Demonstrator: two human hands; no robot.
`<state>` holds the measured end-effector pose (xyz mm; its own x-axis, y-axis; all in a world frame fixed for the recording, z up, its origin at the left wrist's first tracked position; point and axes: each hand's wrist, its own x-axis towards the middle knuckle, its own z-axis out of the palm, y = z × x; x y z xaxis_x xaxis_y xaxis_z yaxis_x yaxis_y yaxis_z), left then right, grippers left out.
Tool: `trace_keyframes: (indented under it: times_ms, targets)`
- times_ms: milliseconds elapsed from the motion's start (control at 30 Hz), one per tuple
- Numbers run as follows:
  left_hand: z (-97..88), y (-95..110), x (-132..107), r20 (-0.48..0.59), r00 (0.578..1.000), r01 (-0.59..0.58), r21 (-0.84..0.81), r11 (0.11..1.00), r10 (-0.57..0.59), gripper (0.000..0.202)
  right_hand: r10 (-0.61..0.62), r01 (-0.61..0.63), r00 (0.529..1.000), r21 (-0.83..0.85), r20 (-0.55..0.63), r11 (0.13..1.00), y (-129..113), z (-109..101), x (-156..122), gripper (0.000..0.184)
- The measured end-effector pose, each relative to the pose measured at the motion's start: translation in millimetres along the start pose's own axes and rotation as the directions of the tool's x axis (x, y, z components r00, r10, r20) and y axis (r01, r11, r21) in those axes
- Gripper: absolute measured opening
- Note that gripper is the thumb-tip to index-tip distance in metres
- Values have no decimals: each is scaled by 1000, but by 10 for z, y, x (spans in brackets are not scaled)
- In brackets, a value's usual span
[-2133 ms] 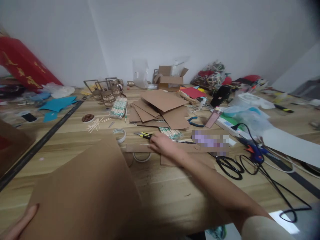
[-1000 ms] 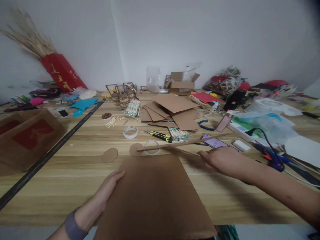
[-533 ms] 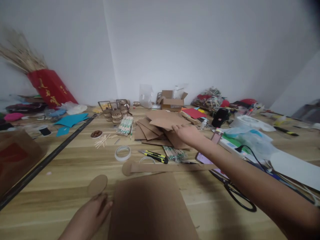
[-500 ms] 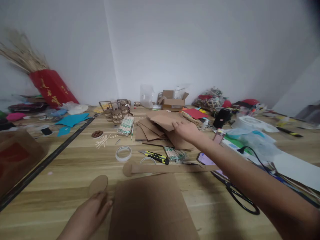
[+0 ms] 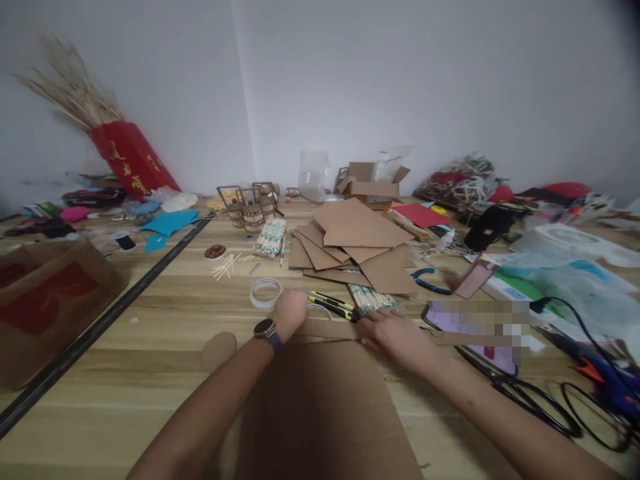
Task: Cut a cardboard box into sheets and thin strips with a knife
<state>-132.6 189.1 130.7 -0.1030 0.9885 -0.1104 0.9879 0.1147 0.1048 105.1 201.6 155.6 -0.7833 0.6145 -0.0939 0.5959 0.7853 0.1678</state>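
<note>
A long narrow cardboard strip (image 5: 327, 329) lies crosswise behind a large cardboard sheet (image 5: 330, 407). My left hand (image 5: 291, 312), with a watch on its wrist, is closed at the strip's left end; its fingertips are hidden. Farther right, my right hand (image 5: 390, 337) has its fingers bent over the same strip. A yellow-and-black utility knife (image 5: 333, 305) lies just beyond, between the hands. Left of my left forearm is a cardboard disc (image 5: 219, 351). A roll of white tape (image 5: 265, 293) sits behind my left hand.
Stacked cardboard pieces (image 5: 365, 225) lie farther back, near bundled sticks (image 5: 271, 237). Small woven baskets (image 5: 253, 217) stand behind. At right are a phone (image 5: 473, 333), black-handled scissors (image 5: 537, 403) and a glue gun (image 5: 607, 383). A paper bag (image 5: 55, 300) stands at left.
My right hand has left the cardboard stack and come down to the strip. My left hand has moved from beside the disc up to the strip's left end. The view has shifted.
</note>
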Motion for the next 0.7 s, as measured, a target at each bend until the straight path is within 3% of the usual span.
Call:
trace_keyframes:
  times_ms: [100,200,267,433,567,633,700]
  targets:
    - [7,48,27,-2,1000,8,25,1000,-8,35,36,-37,999,66,11,997,194,292,-220,35]
    - [-102,-59,22,-43,998,46,46,998,-44,35,16,-12,1000,189,-22,982,376,516,-275,46]
    - [-217,-242,42,-81,991,109,55,992,-105,35,-14,27,998,207,-66,978,426,593,-260,42]
    - [-385,-816,92,-138,953,277,38,960,-270,36,-30,36,985,36,-169,999,367,634,-193,33]
    - [-256,-991,17,-172,938,307,9,952,-301,37,37,-42,975,-18,-218,999,336,642,-232,24]
    - [-148,-973,-35,-172,948,270,-6,963,-267,53,52,-62,969,-35,-241,997,344,623,-302,20]
    - [-50,-933,-59,-137,966,216,-22,976,-217,82,7,-33,952,-80,-306,996,341,575,-395,20]
